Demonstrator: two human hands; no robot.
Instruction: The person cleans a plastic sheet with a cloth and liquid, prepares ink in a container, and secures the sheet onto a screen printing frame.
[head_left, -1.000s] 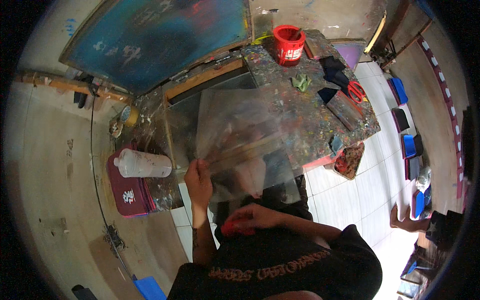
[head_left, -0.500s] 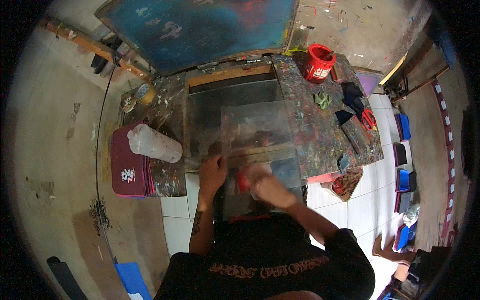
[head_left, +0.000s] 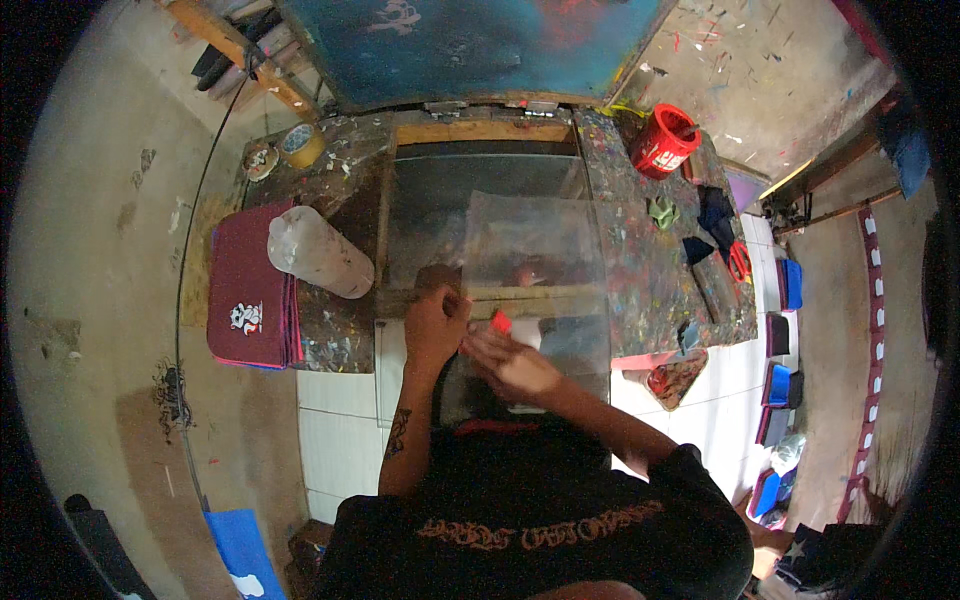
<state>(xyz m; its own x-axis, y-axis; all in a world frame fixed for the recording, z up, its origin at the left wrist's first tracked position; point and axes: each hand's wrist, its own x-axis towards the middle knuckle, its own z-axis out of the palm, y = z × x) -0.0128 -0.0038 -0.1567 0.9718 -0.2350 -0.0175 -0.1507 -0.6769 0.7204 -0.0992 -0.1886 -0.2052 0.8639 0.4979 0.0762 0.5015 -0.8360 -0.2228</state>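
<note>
A clear plastic sheet (head_left: 535, 245) lies over a framed glass panel (head_left: 420, 185) in the middle of the paint-spattered bench. My left hand (head_left: 435, 330) pinches the sheet's left edge near the panel's front bar. Just right of it, my right hand (head_left: 510, 365), blurred, has its fingers closed on a crumpled red cloth (head_left: 500, 323) at the sheet. A large cloudy plastic bottle (head_left: 320, 255) stands on the left of the bench beside a stack of maroon printed pieces (head_left: 240, 280).
On the right are a red bucket (head_left: 665, 140), green rag (head_left: 662, 211), dark cloths (head_left: 715, 215), red scissors (head_left: 738, 262) and triangular container (head_left: 675, 380). A painted blue screen (head_left: 480, 50) stands behind. Printed pieces (head_left: 777, 384) line the tiled floor. A person's leg (head_left: 765, 540) shows at lower right.
My right hand with the red cloth has moved up from near my body onto the sheet, close beside my left hand. The view has shifted, bringing the bench more square.
</note>
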